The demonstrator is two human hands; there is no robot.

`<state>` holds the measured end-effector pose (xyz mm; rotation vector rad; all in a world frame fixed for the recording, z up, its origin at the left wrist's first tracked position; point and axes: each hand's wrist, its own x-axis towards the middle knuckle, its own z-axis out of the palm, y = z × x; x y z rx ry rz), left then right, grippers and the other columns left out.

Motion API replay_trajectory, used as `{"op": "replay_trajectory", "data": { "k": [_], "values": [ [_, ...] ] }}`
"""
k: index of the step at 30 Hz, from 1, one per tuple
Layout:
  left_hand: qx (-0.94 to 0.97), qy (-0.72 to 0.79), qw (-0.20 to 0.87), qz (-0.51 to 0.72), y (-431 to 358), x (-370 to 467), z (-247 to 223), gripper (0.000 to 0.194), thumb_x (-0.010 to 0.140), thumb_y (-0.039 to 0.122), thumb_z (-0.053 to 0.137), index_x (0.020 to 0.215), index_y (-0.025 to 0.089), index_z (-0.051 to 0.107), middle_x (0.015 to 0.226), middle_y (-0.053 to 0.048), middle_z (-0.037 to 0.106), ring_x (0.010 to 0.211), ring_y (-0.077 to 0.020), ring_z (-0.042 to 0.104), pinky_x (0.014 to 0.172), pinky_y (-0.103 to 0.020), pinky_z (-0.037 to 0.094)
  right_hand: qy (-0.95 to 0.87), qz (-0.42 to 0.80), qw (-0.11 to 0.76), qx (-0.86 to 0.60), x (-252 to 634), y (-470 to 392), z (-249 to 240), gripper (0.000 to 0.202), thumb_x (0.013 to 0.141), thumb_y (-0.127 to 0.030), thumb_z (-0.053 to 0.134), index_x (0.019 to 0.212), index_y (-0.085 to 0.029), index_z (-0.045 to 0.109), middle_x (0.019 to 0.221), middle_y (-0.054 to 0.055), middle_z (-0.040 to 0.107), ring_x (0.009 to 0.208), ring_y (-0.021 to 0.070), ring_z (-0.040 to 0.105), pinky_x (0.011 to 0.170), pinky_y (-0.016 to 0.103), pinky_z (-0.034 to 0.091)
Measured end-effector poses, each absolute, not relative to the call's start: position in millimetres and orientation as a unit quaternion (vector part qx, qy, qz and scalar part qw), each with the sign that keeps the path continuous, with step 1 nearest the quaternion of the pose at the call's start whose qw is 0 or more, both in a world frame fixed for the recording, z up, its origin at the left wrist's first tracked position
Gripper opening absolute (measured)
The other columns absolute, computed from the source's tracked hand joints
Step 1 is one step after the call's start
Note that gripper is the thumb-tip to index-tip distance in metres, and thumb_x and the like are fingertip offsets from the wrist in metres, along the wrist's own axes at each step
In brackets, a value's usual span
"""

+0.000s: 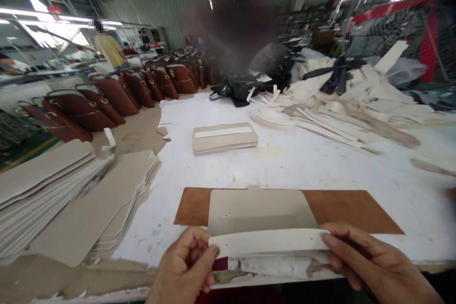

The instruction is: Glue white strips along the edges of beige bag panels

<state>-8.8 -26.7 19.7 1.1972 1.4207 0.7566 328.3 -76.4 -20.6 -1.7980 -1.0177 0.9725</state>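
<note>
Hands, left hand (185, 266) and right hand (370, 266), pinch white strip (270, 241) ends at table edge (107, 294).

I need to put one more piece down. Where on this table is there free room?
Bare white table lies between the small stack of boards and the brown sheet, and right of that sheet. It is crowded at the left with tall board stacks and at the far right with loose strips.
</note>
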Motion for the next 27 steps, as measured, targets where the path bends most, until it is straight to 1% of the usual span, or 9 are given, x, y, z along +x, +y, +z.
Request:
{"op": "replay_trajectory", "data": {
  "k": [4,8,11,16,18,22,27],
  "values": [
    [0.500,0.611,0.515,0.333,-14,-3,21,0.040,0.084,0.060,0.082,0.084,0.022,0.068,0.056,0.006,0.059,0.052,-0.0140,0.058,0.055,-0.022,0.051,-0.487,0.361,0.347,-0.716,340,-58,-18,0.050,0.091,-0.074,0.069,0.104,-0.027,0.078,0.073,0.000,0.065,0.062,0.0197,0.058,0.054,0.030,0.045],
    [0.511,0.619,0.485,0.349,-5,0,16,0.042,0.085,0.063,0.079,0.088,0.023,0.071,0.060,0.006,0.061,0.052,-0.0151,0.059,0.053,-0.023,0.051,-0.505,0.289,0.357,-0.731,331,-43,-14,0.042,0.092,-0.067,0.063,0.096,-0.027,0.074,0.078,0.000,0.071,0.070,0.0222,0.066,0.064,0.033,0.050],
    [0.532,0.617,0.455,0.360,0,2,12,0.042,0.085,0.064,0.078,0.089,0.023,0.072,0.064,0.005,0.063,0.052,-0.0154,0.059,0.053,-0.024,0.050,-0.509,0.258,0.361,-0.737,321,-38,-13,0.035,0.093,-0.061,0.062,0.088,-0.027,0.070,0.073,-0.001,0.068,0.068,0.0215,0.063,0.066,0.034,0.047],
    [0.550,0.631,0.401,0.373,2,6,9,0.036,0.090,0.058,0.072,0.093,0.022,0.076,0.066,0.006,0.062,0.057,-0.0147,0.055,0.058,-0.025,0.046,-0.508,0.228,0.363,-0.747,312,-37,-13,0.032,0.095,-0.057,0.059,0.084,-0.028,0.068,0.072,-0.003,0.064,0.068,0.0205,0.060,0.067,0.035,0.044],
    [0.550,0.634,0.395,0.373,1,7,8,0.037,0.091,0.059,0.072,0.095,0.022,0.077,0.067,0.005,0.062,0.058,-0.0149,0.055,0.059,-0.026,0.045,-0.506,0.222,0.363,-0.750,311,-36,-13,0.032,0.095,-0.056,0.058,0.084,-0.028,0.068,0.072,-0.003,0.064,0.067,0.0204,0.059,0.067,0.035,0.044],
    [0.545,0.645,0.388,0.370,-1,9,9,0.037,0.090,0.058,0.072,0.096,0.022,0.078,0.067,0.006,0.061,0.058,-0.0150,0.056,0.062,-0.026,0.047,-0.505,0.210,0.362,-0.755,309,-36,-9,0.029,0.094,-0.054,0.058,0.084,-0.028,0.067,0.072,-0.004,0.065,0.066,0.0197,0.059,0.066,0.034,0.043],
    [0.541,0.657,0.383,0.360,-1,9,12,0.039,0.090,0.060,0.073,0.102,0.023,0.080,0.065,0.006,0.061,0.058,-0.0159,0.058,0.059,-0.026,0.047,-0.509,0.199,0.364,-0.755,308,-36,-6,0.029,0.094,-0.052,0.058,0.082,-0.027,0.068,0.070,-0.004,0.064,0.064,0.0189,0.058,0.065,0.034,0.043]
  ]
}}
